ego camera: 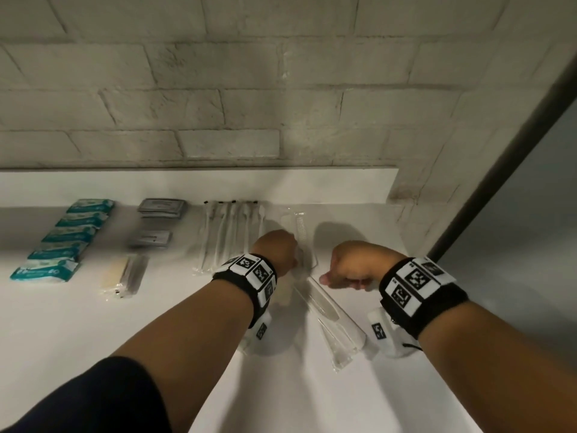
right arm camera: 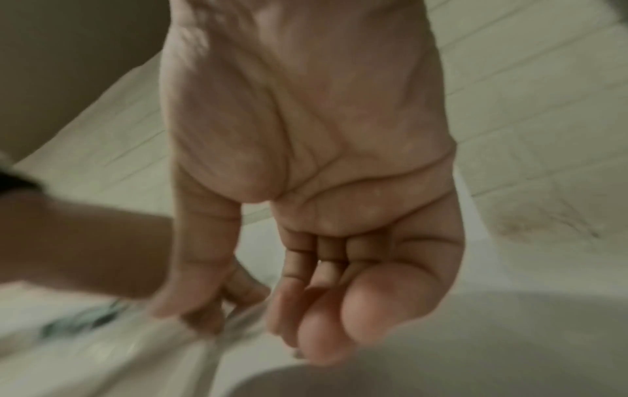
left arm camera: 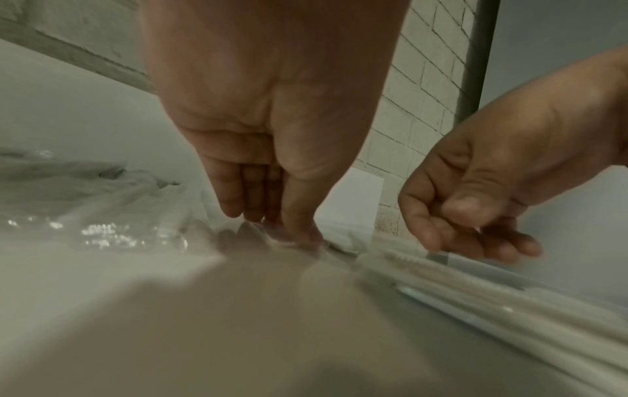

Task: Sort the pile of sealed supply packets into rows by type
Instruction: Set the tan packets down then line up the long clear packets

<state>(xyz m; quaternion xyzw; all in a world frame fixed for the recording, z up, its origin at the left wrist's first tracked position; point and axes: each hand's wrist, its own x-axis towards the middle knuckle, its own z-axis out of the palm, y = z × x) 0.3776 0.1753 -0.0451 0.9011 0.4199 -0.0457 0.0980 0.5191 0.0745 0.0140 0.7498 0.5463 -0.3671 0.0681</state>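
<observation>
In the head view, the left hand (ego camera: 276, 250) is low on the white counter (ego camera: 93, 323), its fingers on a clear sealed packet with a comb (ego camera: 300, 232) inside; the packet lies just beyond these fingers, toward the brick wall (ego camera: 218, 104). The right hand (ego camera: 349, 270) is beside it, and its fingers are curled; from here I cannot tell if they hold something. Just before both hands lie clear cutlery packets (ego camera: 331, 323), with a plastic knife visible inside one. Far left of the left fingers are the sorted rows: teal tissue packs (ego camera: 67, 235), then grey sachets (ego camera: 156, 221), a beige packet (ego camera: 117, 276), and long clear packets with swabs (ego camera: 231, 232) just beside the left hand. Both wrists carry black bands with printed markers.

The left wrist view shows what the head view hides: the left fingers (left arm camera: 299, 215) are nearly straight, close together, and the tips press down on clear film. The right hand (left arm camera: 475, 204) is to the right of them, fingers loosely bent, just over a long white item in its wrapper (left arm camera: 441, 271). Crumpled clear packets (left arm camera: 102, 215) lie left of the left fingers.

The right wrist view is blurred. The thumb and first finger (right arm camera: 204, 303) seem to pinch a thin clear edge, but I cannot say it for sure; the other fingers are half curled.
</observation>
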